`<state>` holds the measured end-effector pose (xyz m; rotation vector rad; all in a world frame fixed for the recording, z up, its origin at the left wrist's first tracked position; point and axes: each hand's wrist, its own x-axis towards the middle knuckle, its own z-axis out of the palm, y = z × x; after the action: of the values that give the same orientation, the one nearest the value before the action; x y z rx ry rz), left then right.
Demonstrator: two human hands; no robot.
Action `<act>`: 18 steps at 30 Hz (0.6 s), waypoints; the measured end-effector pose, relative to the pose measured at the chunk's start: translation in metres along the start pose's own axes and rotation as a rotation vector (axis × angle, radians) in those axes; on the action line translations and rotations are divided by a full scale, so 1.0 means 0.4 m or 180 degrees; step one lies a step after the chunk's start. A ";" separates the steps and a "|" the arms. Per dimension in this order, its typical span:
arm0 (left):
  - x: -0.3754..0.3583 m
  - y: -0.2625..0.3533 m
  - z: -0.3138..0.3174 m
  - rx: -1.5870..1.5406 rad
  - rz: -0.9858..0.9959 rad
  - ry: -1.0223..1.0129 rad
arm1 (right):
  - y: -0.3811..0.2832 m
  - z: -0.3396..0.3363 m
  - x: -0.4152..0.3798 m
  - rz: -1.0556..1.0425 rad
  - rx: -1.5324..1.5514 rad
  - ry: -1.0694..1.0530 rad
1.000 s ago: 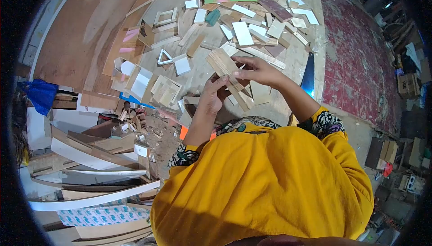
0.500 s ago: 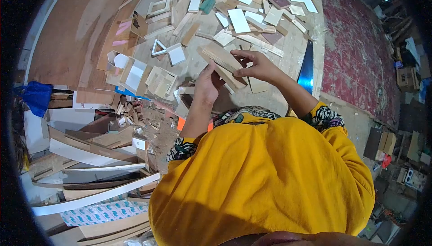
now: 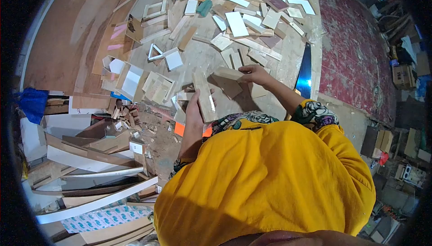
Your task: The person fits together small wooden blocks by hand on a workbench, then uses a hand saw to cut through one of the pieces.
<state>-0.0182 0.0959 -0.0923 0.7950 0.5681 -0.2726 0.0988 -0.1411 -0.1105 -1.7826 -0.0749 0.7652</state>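
A narrow pale wooden board (image 3: 204, 97) stands tilted in my left hand (image 3: 194, 110), whose fingers wrap round its edges. My right hand (image 3: 257, 75) pinches the right end of a short wooden block (image 3: 227, 73) between thumb and fingers. The two pieces are close together, over the workbench. Beneath the block lies a flat wood offcut (image 3: 228, 87), partly in shadow. Beside my left wrist is a small box-like wooden piece (image 3: 182, 96), partly hidden by the hand.
Many white and bare wood offcuts (image 3: 237, 24) cover the far bench. A handsaw blade (image 3: 304, 68) lies at the right. Small wooden frames (image 3: 159, 84) and a white triangle frame (image 3: 155, 52) sit leftward. Below left are stacked boards (image 3: 94, 156); a red surface (image 3: 355, 52) is beyond the bench.
The wood pieces held together between both hands are now apart. My left hand has come down toward my body with the board; my right hand holds the block slightly lower than before.
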 end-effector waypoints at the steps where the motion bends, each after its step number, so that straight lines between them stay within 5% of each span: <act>1: -0.003 0.000 0.004 -0.0014 -0.0005 0.0003 | -0.004 0.013 0.020 -0.0158 -0.0046 0.0044; 3: -0.002 -0.005 0.010 -0.0119 -0.0044 -0.0014 | -0.014 0.051 0.084 -0.0222 -0.0066 0.0155; 5: 0.012 -0.004 0.013 -0.0103 0.0001 -0.0065 | -0.022 0.079 0.160 -0.1378 -0.0968 0.0187; 6: 0.020 -0.002 0.015 -0.0077 0.0054 -0.0126 | -0.032 0.082 0.193 -0.1381 -0.0976 0.0175; 8: 0.036 0.004 0.014 -0.0019 0.0046 -0.0112 | -0.055 0.074 0.259 -0.2188 -0.2462 0.0614; 9: 0.044 0.008 0.014 0.0049 0.0030 -0.0103 | -0.062 0.056 0.304 -0.2195 -0.2465 0.0599; 11: 0.048 0.025 0.024 -0.0057 0.0049 -0.0162 | -0.075 0.024 0.387 -0.1809 -0.3993 0.0373; 15: 0.095 0.021 0.007 -0.0175 0.0112 -0.0262 | -0.088 -0.013 0.434 -0.2441 -0.4249 0.0570; 18: 0.117 0.039 0.017 -0.0253 -0.0041 -0.0229 | -0.212 -0.024 0.392 -0.2001 -0.4741 -0.0002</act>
<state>0.0294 0.1003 -0.1061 0.7023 0.5133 -0.2877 0.2543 -0.0533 -0.1064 -2.8402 -1.4414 0.1434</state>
